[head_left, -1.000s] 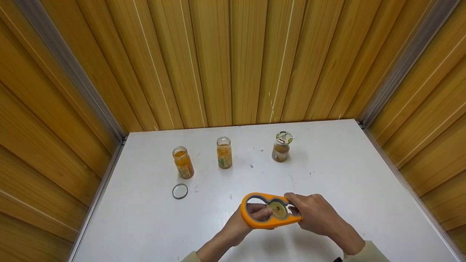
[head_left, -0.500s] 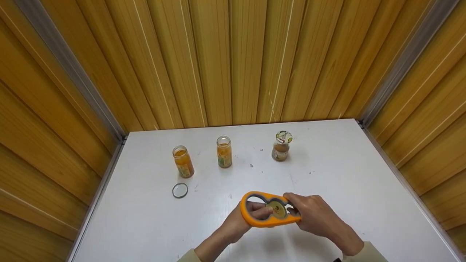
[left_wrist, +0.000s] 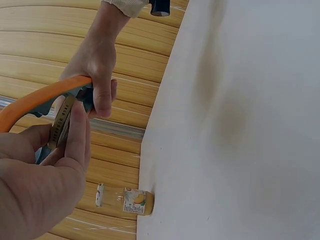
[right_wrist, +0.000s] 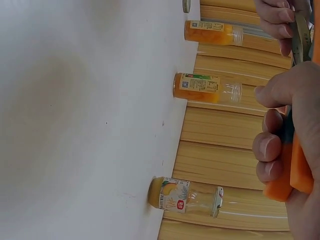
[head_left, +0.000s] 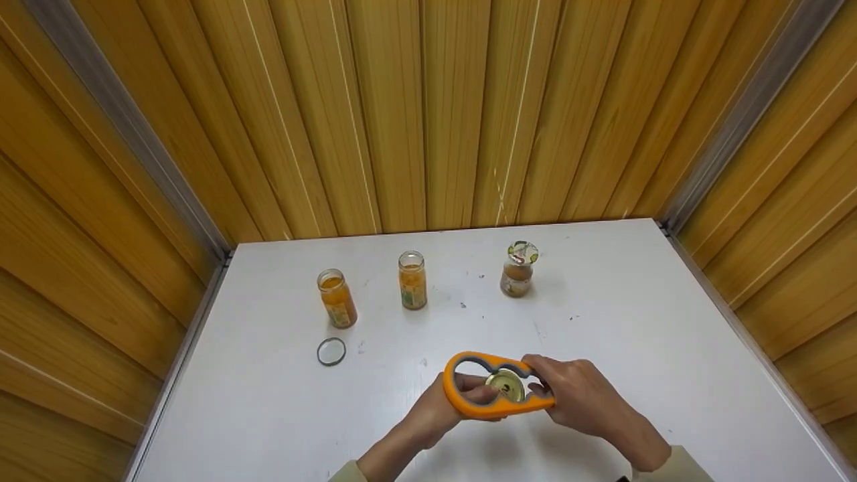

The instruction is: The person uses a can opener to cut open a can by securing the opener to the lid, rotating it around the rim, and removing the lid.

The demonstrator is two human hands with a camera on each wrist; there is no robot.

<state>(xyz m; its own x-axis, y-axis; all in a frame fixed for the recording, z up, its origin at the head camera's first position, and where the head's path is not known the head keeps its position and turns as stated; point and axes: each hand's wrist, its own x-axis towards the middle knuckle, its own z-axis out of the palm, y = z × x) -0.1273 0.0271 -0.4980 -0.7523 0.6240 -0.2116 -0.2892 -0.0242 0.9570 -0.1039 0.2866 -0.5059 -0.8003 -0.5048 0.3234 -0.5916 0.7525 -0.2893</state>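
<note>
Presently, both hands are engaged above the near part of the white table (head_left: 616, 321), shadows falling on its surface below them. Left hand (head_left: 435, 408): thumb and fingers pinch a round gold-coloured lid (head_left: 507, 386). Right hand (head_left: 579, 395): fingers wrapped round the handle ends of an orange opener (head_left: 499, 409) with grey inner edges. From the head view, the lid shows within the opener's frame, beside the notched grips, and the wide loop end overlaps the left hand; whether the grips press on the lid cannot be told.

Jars, all upright on the table. Left jar (head_left: 339, 304): uncapped, orange contents, nearest the left edge. Middle jar (head_left: 413, 284): likewise uncapped, orange contents, near the far edge, left of its midpoint. Right jar (head_left: 516, 280): paler contents, patterned cap (head_left: 523, 252) on, nearest of the three to the far right corner. One loose dark-rimmed lid (head_left: 331, 351) lies just beside the left jar, on the near side. Ribbed wood-look wall (head_left: 448, 120) rises behind the far edge.
</note>
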